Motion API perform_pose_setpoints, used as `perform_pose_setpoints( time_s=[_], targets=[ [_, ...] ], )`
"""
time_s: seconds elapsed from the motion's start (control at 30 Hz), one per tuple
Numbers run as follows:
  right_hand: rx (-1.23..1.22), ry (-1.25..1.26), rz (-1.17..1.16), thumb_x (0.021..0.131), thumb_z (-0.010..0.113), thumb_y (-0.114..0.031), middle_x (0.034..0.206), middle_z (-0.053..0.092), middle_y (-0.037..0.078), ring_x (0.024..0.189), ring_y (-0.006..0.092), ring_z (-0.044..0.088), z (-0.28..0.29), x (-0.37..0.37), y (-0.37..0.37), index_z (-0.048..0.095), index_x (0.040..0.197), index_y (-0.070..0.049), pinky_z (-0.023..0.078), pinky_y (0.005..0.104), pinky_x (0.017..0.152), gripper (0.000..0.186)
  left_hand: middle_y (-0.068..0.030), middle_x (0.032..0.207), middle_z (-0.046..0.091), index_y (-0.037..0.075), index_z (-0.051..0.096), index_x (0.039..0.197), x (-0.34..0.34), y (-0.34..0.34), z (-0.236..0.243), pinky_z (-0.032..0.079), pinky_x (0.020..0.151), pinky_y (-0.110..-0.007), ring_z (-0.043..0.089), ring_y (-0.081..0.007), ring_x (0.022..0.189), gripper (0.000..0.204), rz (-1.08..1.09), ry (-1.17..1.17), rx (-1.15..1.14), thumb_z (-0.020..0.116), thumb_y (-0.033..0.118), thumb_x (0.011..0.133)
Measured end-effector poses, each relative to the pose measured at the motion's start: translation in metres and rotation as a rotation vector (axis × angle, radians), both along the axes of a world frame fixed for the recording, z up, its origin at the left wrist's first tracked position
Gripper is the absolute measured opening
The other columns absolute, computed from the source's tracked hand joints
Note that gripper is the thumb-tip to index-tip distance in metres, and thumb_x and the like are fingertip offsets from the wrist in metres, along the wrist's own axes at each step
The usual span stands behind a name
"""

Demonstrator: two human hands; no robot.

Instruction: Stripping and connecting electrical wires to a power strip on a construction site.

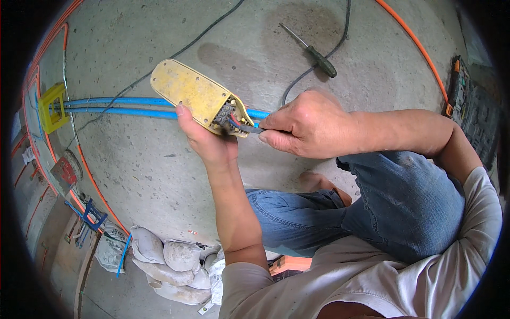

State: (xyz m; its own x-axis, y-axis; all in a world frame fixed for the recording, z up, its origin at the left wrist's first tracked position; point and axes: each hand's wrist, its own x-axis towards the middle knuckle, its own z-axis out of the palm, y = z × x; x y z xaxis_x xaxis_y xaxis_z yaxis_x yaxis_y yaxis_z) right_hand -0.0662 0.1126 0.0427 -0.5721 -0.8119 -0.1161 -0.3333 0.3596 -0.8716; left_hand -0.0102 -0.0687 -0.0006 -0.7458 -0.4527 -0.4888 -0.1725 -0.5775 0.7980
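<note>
My left hand holds a worn, yellow, oblong plastic housing, tilted down toward the right. At its right end an open compartment shows terminals, red and blue wires and dark parts. My right hand pinches the grey cable coming out of that end, thumb and forefinger pressed round it. A screwdriver with a green handle lies on the concrete floor above my hands, beside a thin dark cable.
Two blue pipes cross the floor behind the housing to a yellow plastic piece. Orange conduits run along the left and top right. A black-and-orange case lies right; white sacks and a blue tool sit lower left.
</note>
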Motion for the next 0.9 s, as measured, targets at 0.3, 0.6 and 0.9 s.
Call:
perform_pose_setpoints(
  time_s=[0.3, 0.6, 0.9],
  targets=[
    [0.078, -0.043, -0.037, 0.085, 0.064, -0.026, 0.057, 0.056, 0.015, 0.051, 0.0325, 0.057, 0.004, 0.000, -0.001, 0.069, 0.089, -0.006, 0.043, 0.0421, 0.047, 0.021, -0.0151, 0.103, 0.059, 0.005, 0.042, 0.128, -0.004, 0.004, 0.000, 0.058, 0.062, -0.044, 0.063, -0.0287, 0.083, 0.062, 0.025, -0.035, 0.028, 0.036, 0.055, 0.093],
    [-0.008, -0.173, -0.105, 0.095, 0.054, -0.026, 0.056, 0.053, 0.016, 0.050, 0.0328, 0.055, -0.006, 0.012, -0.005, 0.061, 0.084, -0.001, 0.042, 0.0394, 0.046, 0.028, -0.0143, 0.104, 0.059, 0.005, 0.042, 0.129, -0.004, 0.002, -0.006, 0.057, 0.064, -0.046, 0.063, -0.0292, 0.083, 0.062, 0.029, -0.019, 0.000, 0.035, 0.056, 0.093],
    [0.016, -0.752, -0.203, 0.098, 0.051, -0.032, 0.056, 0.050, 0.002, 0.051, 0.0099, 0.045, 0.000, 0.012, -0.009, 0.060, 0.088, -0.001, 0.038, 0.0291, 0.047, 0.034, -0.0138, 0.104, 0.059, 0.005, 0.041, 0.128, -0.003, 0.000, -0.014, 0.057, 0.065, -0.045, 0.063, -0.0294, 0.083, 0.062, 0.046, 0.001, -0.051, 0.035, 0.056, 0.093]
  ],
)
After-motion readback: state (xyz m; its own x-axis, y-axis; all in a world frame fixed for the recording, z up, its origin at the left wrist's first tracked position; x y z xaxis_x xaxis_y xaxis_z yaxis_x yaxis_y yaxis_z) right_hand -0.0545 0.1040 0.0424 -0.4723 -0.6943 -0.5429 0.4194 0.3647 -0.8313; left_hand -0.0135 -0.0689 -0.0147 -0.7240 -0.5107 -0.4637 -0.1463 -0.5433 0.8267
